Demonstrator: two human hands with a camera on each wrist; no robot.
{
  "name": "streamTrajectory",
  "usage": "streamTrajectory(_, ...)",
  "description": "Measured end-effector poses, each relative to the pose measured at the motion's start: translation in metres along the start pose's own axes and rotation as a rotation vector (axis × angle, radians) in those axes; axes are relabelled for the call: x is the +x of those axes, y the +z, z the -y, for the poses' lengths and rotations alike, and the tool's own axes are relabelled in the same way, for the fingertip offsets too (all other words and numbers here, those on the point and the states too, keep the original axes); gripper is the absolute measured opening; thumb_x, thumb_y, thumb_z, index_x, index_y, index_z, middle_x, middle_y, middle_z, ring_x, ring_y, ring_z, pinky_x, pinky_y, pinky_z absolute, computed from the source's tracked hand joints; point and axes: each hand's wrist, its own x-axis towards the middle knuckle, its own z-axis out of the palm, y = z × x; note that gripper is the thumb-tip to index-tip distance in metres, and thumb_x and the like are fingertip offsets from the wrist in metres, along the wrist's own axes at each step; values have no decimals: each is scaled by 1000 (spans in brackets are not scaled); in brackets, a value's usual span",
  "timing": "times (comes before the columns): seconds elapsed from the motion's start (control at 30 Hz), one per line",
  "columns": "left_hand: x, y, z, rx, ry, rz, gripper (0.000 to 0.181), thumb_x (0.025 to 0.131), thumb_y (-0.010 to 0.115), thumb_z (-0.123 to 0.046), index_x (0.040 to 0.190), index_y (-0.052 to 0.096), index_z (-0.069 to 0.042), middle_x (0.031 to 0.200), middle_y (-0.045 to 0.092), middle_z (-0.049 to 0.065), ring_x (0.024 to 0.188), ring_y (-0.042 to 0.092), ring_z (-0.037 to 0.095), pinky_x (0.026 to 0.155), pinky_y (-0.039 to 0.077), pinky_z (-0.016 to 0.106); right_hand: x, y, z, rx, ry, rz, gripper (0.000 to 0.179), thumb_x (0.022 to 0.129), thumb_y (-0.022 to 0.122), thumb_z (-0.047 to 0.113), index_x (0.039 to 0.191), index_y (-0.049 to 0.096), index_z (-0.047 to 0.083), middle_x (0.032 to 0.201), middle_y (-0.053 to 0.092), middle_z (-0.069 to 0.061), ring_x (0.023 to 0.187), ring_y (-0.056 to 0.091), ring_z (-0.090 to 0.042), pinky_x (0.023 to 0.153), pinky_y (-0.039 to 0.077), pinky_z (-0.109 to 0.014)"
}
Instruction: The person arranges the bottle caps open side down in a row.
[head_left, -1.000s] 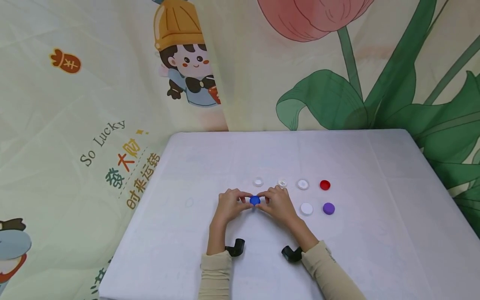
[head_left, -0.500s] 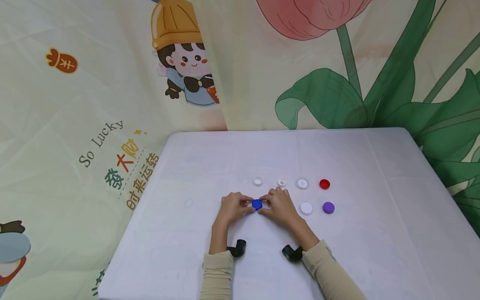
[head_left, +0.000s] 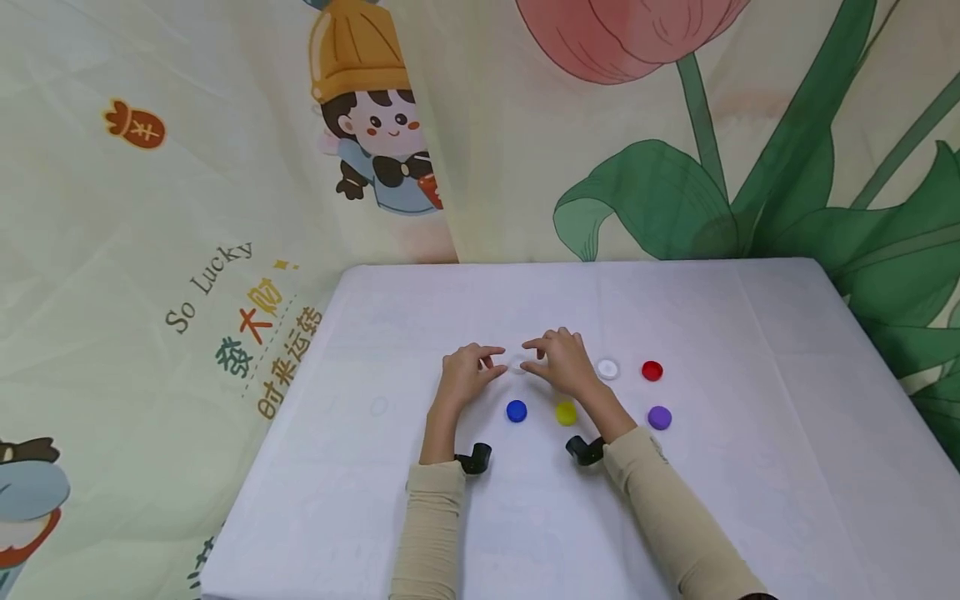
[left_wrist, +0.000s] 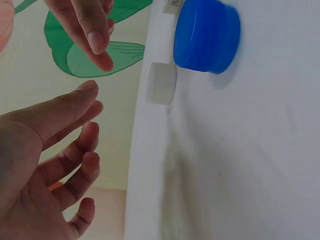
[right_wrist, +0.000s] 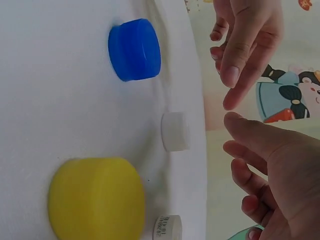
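A blue bottle cap (head_left: pixel 516 411) stands on the white tabletop, nearer the person than both hands. My left hand (head_left: pixel 467 375) and right hand (head_left: pixel 567 362) hover on either side of a small whitish cap (head_left: pixel 517 365), fingers spread and holding nothing. In the left wrist view that whitish cap (left_wrist: pixel 161 83) sits beyond the blue cap (left_wrist: pixel 206 36), apart from the fingers. Below my right hand lies a yellow cap (head_left: pixel 566 413). Printing shows on another white cap (right_wrist: pixel 168 228) in the right wrist view; my right hand covers it in the head view.
Right of the hands are a white cap (head_left: pixel 607 369), a red cap (head_left: pixel 652 371) and a purple cap (head_left: pixel 660 417). The white table (head_left: pixel 405 317) meets a printed cloth backdrop (head_left: pixel 495 167) at its far edge.
Both hands have let go of the blue cap and moved away from the person, up to the small whitish cap. The yellow cap has come into sight; the right forearm now covers a white cap.
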Motion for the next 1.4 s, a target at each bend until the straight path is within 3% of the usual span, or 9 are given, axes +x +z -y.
streamTrajectory(0.2, 20, 12, 5, 20, -30, 85, 35, 75, 71, -33, 108, 67, -21, 70, 55, -6, 64, 47, 11, 68, 29, 33, 12, 16, -9, -17, 43, 42, 35, 74, 71, 37, 104, 69, 18, 74, 55, 3, 74, 42, -16, 67, 27, -31)
streamTrajectory(0.4, 24, 23, 5, 48, -53, 132, 33, 75, 71, -34, 103, 69, -19, 66, 55, -7, 65, 47, 12, 66, 29, 33, 9, 33, -17, -15, 50, 37, 35, 75, 70, 39, 102, 69, 17, 68, 50, 5, 70, 40, -16, 65, 26, -31)
streamTrajectory(0.7, 21, 23, 2, -69, 6, 39, 31, 75, 71, -31, 101, 69, -14, 66, 56, -5, 63, 48, 10, 65, 33, 28, 6, 21, -16, 18, 30, -16, 35, 74, 70, 40, 101, 70, 17, 75, 54, 4, 73, 41, -16, 67, 27, -31)
streamTrajectory(0.93, 12, 8, -9, -256, 134, -81, 31, 75, 71, -30, 100, 69, -13, 68, 54, -3, 69, 50, 13, 59, 40, 23, -7, -10, -12, 128, -55, -122, 39, 73, 70, 43, 104, 69, 18, 80, 57, -1, 76, 40, -16, 69, 27, -32)
streamTrajectory(1.23, -12, -9, -43, -444, 316, -184, 30, 72, 74, -28, 98, 70, -12, 67, 53, -2, 70, 48, 13, 62, 42, 26, -45, -50, -6, 254, -177, -273, 37, 70, 74, 40, 100, 70, 19, 82, 55, 3, 80, 39, -13, 70, 28, -33)
streamTrajectory(1.4, -25, -15, -64, -478, 378, -202, 29, 68, 77, -20, 95, 70, -11, 64, 53, -2, 68, 49, 14, 63, 38, 24, -70, -63, -3, 298, -206, -331, 34, 68, 76, 37, 98, 71, 20, 82, 54, 6, 81, 38, -10, 71, 28, -34)
